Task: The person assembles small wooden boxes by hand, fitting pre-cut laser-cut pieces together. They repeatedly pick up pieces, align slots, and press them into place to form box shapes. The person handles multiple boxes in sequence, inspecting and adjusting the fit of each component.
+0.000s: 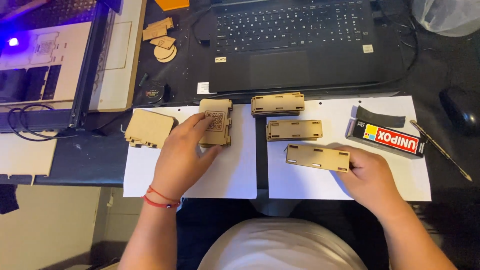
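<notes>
Meanwhile, left hand [181,155] grips a coded panel stack [216,122], right hand [367,175] a slotted strip [317,157], glue box [386,138] nearby.

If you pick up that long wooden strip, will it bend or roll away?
The strip under the right hand looks thin, flat and straight-edged, so probably stiff and light. It has no round side, so it shouldn't roll. Its small slots and tabs might snap if squeezed hard.
</notes>
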